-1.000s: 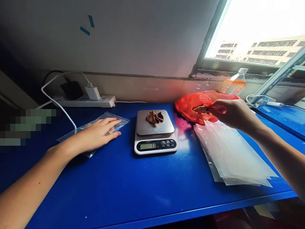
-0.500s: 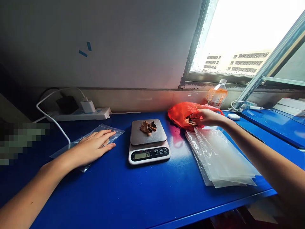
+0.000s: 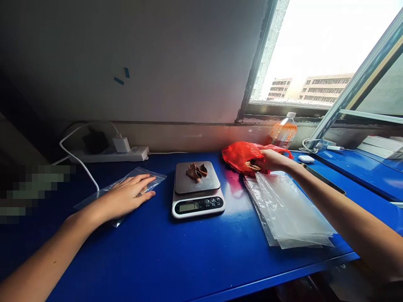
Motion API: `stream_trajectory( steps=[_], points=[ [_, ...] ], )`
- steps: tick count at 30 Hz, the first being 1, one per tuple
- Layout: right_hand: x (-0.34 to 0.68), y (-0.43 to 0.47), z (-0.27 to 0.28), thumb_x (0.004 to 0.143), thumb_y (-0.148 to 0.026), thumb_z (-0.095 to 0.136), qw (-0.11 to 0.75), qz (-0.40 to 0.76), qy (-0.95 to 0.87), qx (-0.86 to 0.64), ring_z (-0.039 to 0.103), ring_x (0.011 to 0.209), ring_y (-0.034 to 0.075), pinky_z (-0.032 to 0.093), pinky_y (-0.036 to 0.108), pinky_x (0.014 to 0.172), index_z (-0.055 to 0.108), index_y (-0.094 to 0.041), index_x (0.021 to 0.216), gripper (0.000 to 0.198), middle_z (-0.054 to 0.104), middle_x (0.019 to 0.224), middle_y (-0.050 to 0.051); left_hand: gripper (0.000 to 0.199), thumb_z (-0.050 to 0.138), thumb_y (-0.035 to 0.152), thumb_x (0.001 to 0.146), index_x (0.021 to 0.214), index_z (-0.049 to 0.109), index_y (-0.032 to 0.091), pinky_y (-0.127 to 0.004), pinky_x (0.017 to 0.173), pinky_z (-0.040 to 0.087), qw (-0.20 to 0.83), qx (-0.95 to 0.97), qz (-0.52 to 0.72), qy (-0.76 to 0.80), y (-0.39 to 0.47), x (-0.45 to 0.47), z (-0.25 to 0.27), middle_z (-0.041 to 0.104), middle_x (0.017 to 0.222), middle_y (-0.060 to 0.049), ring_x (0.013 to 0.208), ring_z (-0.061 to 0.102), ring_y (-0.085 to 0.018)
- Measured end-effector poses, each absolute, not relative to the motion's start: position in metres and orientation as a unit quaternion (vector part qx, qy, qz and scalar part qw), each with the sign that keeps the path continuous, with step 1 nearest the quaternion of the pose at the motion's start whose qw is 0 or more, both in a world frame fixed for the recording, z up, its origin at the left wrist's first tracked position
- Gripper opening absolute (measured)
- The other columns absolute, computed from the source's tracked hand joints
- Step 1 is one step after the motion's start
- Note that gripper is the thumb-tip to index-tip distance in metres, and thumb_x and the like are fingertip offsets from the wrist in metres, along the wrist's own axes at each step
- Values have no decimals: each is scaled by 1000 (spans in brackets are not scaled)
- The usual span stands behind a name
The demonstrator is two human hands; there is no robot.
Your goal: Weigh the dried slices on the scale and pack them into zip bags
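My left hand (image 3: 130, 193) lies flat with its fingers stretched over a clear plastic bag (image 3: 153, 181). Brown, dried, curled pieces (image 3: 196, 171) rest on the metal plate of a white digital kitchen scale (image 3: 198, 205), which stands between my hands. On the right, a red plastic bag (image 3: 237, 157) lies with its mouth toward me. My right hand (image 3: 273, 160) reaches into that mouth, where more brown pieces (image 3: 252, 165) show. The bag hides its fingertips, so whether they grip a piece cannot be made out.
Flat clear bags (image 3: 292, 214) lie stacked beneath my right forearm. At the back are a power strip (image 3: 138, 153) with a white charger (image 3: 121, 144) and cable, and an orange drink bottle (image 3: 283, 132). A white earbud case (image 3: 306, 159) and a dark phone (image 3: 324, 178) sit farther right.
My right hand has moved deeper into the red bag, and its fingers are now more hidden. The camera view has shifted slightly. My left hand stays on the clear bag.
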State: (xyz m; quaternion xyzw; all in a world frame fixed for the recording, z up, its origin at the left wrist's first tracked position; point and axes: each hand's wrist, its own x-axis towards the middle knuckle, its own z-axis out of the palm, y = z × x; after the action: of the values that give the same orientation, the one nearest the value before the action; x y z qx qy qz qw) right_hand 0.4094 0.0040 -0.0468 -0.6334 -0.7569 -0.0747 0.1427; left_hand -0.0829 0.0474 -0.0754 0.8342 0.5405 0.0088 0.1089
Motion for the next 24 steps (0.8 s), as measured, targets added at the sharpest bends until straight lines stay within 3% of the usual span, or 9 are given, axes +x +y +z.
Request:
stream_trajectory(
  steps=[3, 7, 12, 15, 18, 21, 24],
  points=[
    [415, -3, -44, 78, -28, 57, 233, -40, -710, -663, 64, 67, 17, 48, 27, 64, 67, -18, 76, 15, 71, 75, 5, 80, 32, 72, 86, 150, 37, 24, -52, 114, 30, 109, 838, 4, 535, 46, -82, -74, 32, 158, -7, 143, 31, -35],
    [412, -28, -38, 84, -38, 55, 367, 30, -647, -667, 67, 79, 19, 51, 29, 72, 67, -14, 99, 31, 73, 92, 11, 80, 31, 69, 87, 150, 37, 22, -51, 114, 30, 98, 846, 3, 524, 48, -82, -75, 33, 157, -7, 143, 32, -34],
    [384, -60, -25, 78, -37, 66, 491, 136, -575, -640, 63, 70, 15, 51, 28, 67, 66, -14, 91, 27, 72, 85, 10, 80, 32, 70, 86, 150, 38, 23, -54, 113, 31, 98, 847, 6, 523, 51, -83, -78, 34, 157, -8, 143, 31, -37],
    [362, -68, -18, 76, -38, 69, 507, 170, -581, -614, 64, 69, 15, 51, 29, 65, 65, -15, 90, 27, 71, 83, 7, 79, 32, 68, 87, 149, 39, 21, -53, 113, 30, 93, 850, 10, 518, 51, -83, -78, 35, 156, -10, 142, 32, -36],
    [333, -68, -15, 82, -36, 64, 460, 133, -672, -565, 66, 77, 17, 53, 31, 69, 63, -19, 92, 20, 71, 88, 6, 78, 31, 69, 87, 149, 39, 22, -53, 114, 30, 91, 850, 11, 519, 50, -83, -78, 36, 156, -9, 142, 33, -35],
    [296, -61, -19, 89, -28, 55, 306, -9, -801, -515, 64, 79, 19, 50, 33, 70, 65, -22, 94, 12, 69, 88, 6, 77, 32, 68, 87, 149, 39, 23, -51, 114, 31, 94, 850, 8, 519, 49, -83, -78, 37, 155, -9, 141, 34, -34],
    [257, -47, -29, 92, -21, 49, 169, -89, -870, -455, 62, 78, 20, 47, 36, 70, 67, -22, 95, 18, 68, 88, 7, 76, 33, 67, 87, 149, 39, 24, -51, 112, 32, 91, 852, 12, 516, 47, -82, -77, 38, 155, -8, 140, 36, -34]
  ],
)
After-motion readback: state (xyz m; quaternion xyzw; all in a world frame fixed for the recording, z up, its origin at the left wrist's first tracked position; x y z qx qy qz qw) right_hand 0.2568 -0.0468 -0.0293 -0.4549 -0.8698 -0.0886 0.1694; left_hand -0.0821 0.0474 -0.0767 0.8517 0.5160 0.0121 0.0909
